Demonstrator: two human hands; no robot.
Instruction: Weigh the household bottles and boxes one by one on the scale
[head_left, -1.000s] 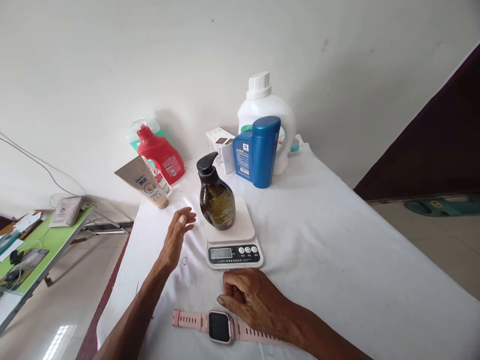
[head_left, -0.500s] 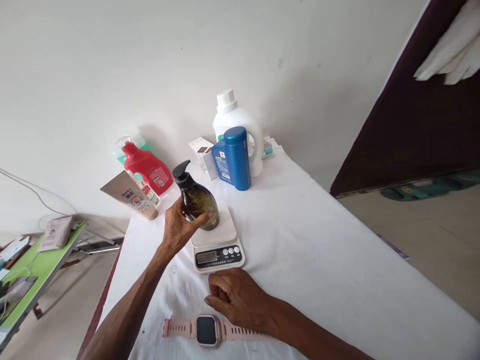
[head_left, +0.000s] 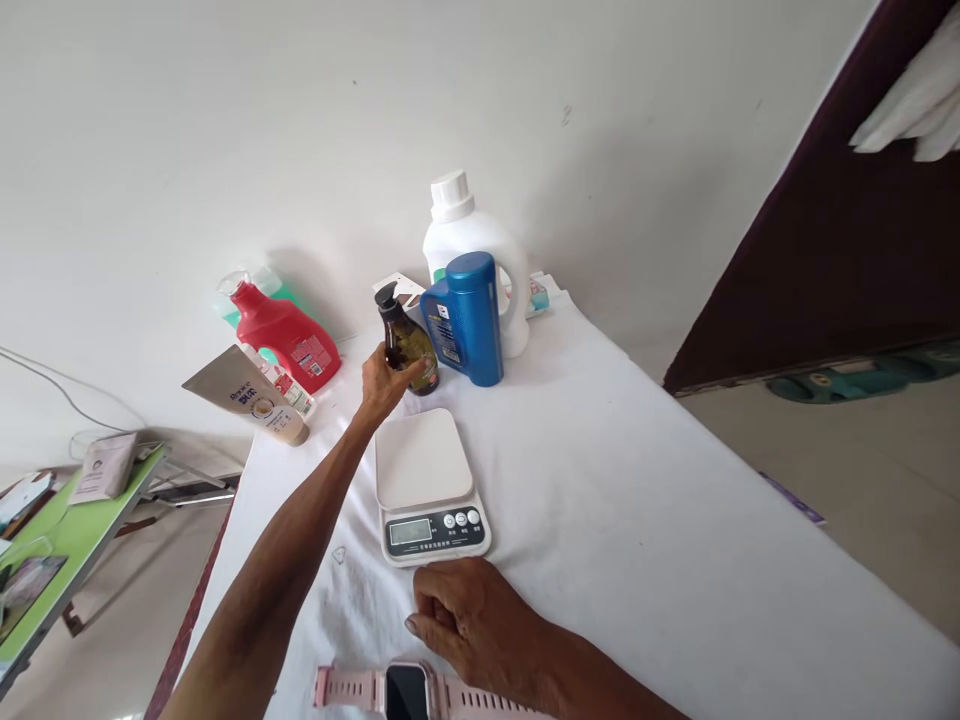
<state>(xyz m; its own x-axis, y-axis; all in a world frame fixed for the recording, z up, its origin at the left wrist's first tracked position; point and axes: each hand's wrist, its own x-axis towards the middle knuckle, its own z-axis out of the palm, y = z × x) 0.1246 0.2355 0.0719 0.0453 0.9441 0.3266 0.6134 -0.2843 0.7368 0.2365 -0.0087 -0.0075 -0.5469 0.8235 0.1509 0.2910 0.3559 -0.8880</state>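
Note:
My left hand (head_left: pixel 381 384) is stretched out to the back of the table and grips a dark brown pump bottle (head_left: pixel 407 345), held just beyond the white kitchen scale (head_left: pixel 427 480) and left of a blue canister (head_left: pixel 466 318). The scale's platform is bare. My right hand (head_left: pixel 469 625) rests on the white cloth just in front of the scale, fingers curled, holding nothing. A pink smartwatch (head_left: pixel 397 692) lies at the near edge beside that hand.
At the back stand a white jug (head_left: pixel 459 235), a red bottle (head_left: pixel 281 330), a leaning tube (head_left: pixel 247 395) and a small white box (head_left: pixel 401 288). A green side table (head_left: pixel 52 545) stands at the left. Floor and a dark door lie to the right.
My left hand closed on the brown pump bottle, lifted it off the scale and carried it back toward the blue canister. My right hand stayed put.

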